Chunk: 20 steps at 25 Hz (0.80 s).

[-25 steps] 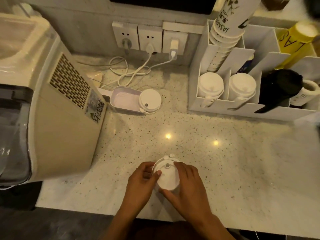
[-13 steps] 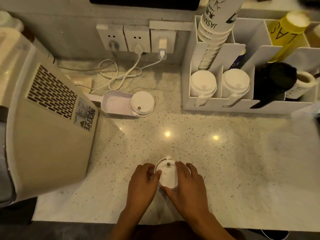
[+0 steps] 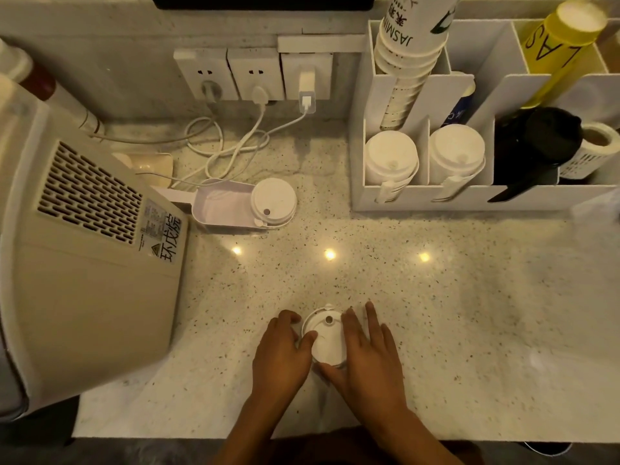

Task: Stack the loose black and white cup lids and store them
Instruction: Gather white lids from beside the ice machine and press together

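A small stack of white cup lids [image 3: 326, 338] sits on the speckled counter [image 3: 469, 297] near its front edge. My left hand [image 3: 281, 352] grips the stack's left rim, fingers curled and thumb on the top lid. My right hand [image 3: 367, 355] lies against the right side with fingers straight and spread, thumb at the near rim. One loose white lid [image 3: 273, 200] rests on the end of a white scoop [image 3: 221, 206] further back. The white organiser [image 3: 419, 196] at the back right holds two stacks of white lids [image 3: 391, 156] and a stack of black lids [image 3: 536, 142].
A beige machine [image 3: 84, 256] fills the left side. Wall sockets [image 3: 255, 73] with white cables [image 3: 228, 149] are at the back. Paper cups [image 3: 407, 55], yellow cups [image 3: 563, 45] and a label roll [image 3: 593, 149] stand in the organiser.
My right hand's fingers have straightened and spread along the stack's right side. My left hand still grips the rim. The view has shifted slightly.
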Motion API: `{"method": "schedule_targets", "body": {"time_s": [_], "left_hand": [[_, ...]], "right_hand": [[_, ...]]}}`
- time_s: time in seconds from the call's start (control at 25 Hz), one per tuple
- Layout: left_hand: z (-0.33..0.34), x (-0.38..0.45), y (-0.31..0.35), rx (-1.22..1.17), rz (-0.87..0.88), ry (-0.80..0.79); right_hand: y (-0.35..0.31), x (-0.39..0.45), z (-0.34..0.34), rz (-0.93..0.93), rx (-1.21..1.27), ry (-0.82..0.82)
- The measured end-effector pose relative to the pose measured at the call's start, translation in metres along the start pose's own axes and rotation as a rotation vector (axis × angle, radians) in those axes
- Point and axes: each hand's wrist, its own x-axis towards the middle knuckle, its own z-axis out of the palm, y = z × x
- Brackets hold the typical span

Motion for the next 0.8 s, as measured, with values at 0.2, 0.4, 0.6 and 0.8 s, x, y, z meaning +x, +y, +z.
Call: {"method": "schedule_targets", "body": {"time_s": [0.2, 0.4, 0.6, 0.8], "left_hand": [[0.003, -0.002, -0.003, 0.086, 0.169, 0.102], [0.022, -0.005, -0.014, 0.162, 0.558, 0.17], [0.034, 0.001, -0.015, 0.385, 0.586, 0.039], [0.042, 0.006, -0.016, 0.478, 0.512, 0.034]], "right_hand": [[0.005, -0.003, 0.007, 0.01, 0.108, -0.072], [0.01, 0.009, 0.019, -0.069, 0.272, -0.07], [0.011, 0.02, 0.034, -0.129, 0.233, -0.117], [0.01, 0.021, 0.037, -0.111, 0.159, -0.105]]}}
